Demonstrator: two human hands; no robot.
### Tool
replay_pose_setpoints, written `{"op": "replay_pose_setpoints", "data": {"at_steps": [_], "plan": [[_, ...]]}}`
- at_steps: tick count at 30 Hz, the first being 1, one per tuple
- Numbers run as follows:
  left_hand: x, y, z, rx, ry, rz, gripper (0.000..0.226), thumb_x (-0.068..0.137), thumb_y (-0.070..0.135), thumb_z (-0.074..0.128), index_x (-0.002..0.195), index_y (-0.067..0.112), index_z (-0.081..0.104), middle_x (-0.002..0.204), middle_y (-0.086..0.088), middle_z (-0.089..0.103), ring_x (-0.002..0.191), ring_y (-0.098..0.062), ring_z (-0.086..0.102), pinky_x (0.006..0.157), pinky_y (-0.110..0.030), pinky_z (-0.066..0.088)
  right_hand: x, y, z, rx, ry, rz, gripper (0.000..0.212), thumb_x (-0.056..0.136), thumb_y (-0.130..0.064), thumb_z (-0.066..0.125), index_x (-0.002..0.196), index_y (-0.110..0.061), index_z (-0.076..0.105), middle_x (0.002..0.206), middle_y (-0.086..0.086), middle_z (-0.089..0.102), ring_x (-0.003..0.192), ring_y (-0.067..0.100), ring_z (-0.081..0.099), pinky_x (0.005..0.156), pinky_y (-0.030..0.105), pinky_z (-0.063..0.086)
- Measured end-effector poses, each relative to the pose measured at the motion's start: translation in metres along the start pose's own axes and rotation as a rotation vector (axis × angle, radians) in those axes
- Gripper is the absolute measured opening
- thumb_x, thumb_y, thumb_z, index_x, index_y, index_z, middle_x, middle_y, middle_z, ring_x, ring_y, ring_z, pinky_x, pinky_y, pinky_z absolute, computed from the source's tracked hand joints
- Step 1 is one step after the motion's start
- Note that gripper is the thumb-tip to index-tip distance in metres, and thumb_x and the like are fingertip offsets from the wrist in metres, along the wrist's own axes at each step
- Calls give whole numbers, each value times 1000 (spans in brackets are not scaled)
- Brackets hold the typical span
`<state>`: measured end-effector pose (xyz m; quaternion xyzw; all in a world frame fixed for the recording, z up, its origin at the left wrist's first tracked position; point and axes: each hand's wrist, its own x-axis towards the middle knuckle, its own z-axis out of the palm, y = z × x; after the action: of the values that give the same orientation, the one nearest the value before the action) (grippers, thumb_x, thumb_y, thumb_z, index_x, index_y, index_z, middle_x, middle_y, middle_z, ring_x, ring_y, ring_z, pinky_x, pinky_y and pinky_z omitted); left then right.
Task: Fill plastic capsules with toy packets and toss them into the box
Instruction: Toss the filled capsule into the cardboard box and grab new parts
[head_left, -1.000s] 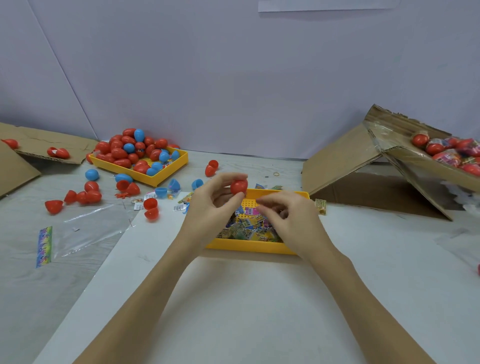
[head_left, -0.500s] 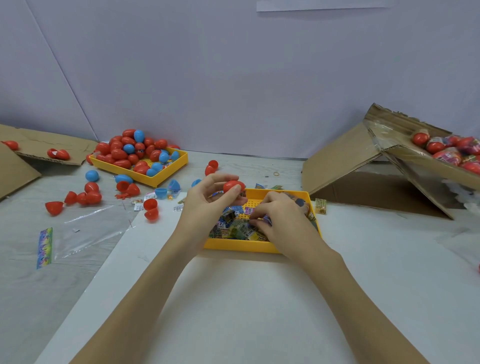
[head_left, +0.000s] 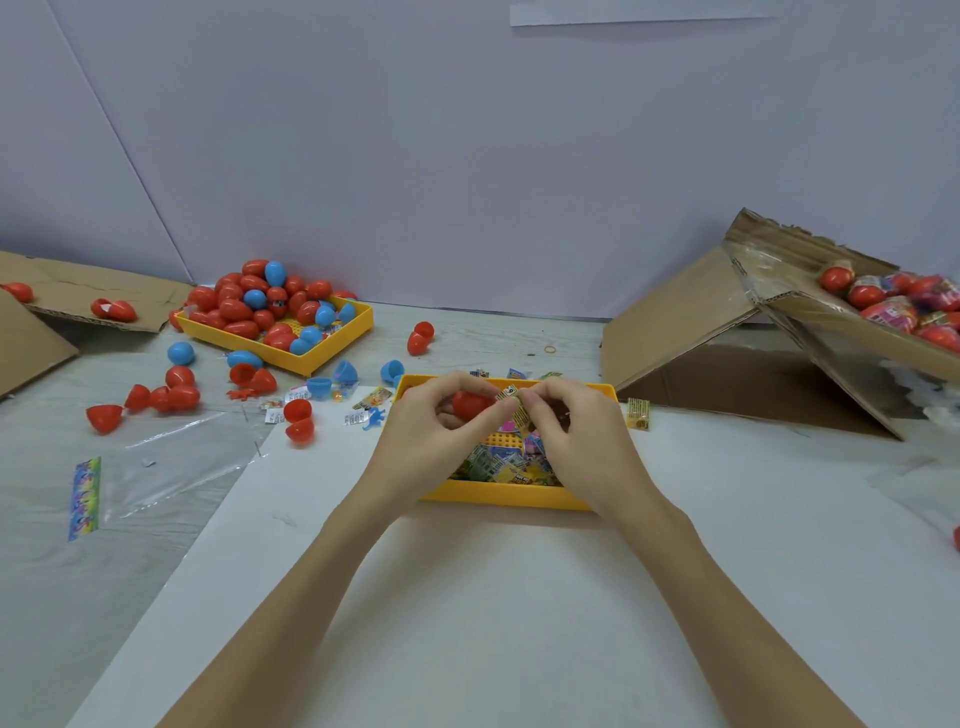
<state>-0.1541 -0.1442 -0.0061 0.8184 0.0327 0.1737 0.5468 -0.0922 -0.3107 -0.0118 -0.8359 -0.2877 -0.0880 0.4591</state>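
Half a second ago the right hand (head_left: 566, 441) was down in the near tray (head_left: 498, 493), fingers among the packets; now it is lifted, pinching one yellowish packet (head_left: 514, 408) between thumb and fingertips and bringing it against the red capsule (head_left: 470, 404). The left hand (head_left: 436, 436) grips that capsule with curled fingers just above the tray, at frame centre, much as it did a second ago. So picking is over and, by my reading, stuffing is under way; closing the capsule and the toss are not yet done.

The box (head_left: 831, 312) sits tilted at the upper right of the frame, with filled red capsules already lying in it, well apart from the hands. A second tray (head_left: 311, 364) heaped with red and blue capsules stands at the upper left, with loose halves scattered on the table below it. A clear bag (head_left: 171, 467) with a coloured strip lies at the left.

Writing: the held packet shows a dark mark near its top edge that may be a numeral, but it is too small to read. The printing on the packets in the tray is likewise illegible, and no brand can be made out.
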Motion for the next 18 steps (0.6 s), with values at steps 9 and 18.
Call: {"op": "replay_pose_setpoints", "data": {"at_steps": [9, 18], "plan": [[2, 2, -8, -167, 34, 134, 9, 89, 16, 77, 98, 15, 78, 104, 3, 74, 91, -11, 71, 80, -21, 56, 2, -14, -12, 614, -187, 316, 34, 110, -34, 43, 114, -15, 71, 99, 6, 79, 88, 14, 76, 68, 24, 58], [2, 1, -12, -165, -24, 364, 15, 85, 10, 76, 98, 4, 78, 119, -9, 69, 114, -30, 66, 94, -39, 58, 3, -8, -33, 1024, -431, 451, 35, 89, -22, 72, 121, -8, 75, 108, 8, 71, 97, 16, 66, 82, 25, 57]]}}
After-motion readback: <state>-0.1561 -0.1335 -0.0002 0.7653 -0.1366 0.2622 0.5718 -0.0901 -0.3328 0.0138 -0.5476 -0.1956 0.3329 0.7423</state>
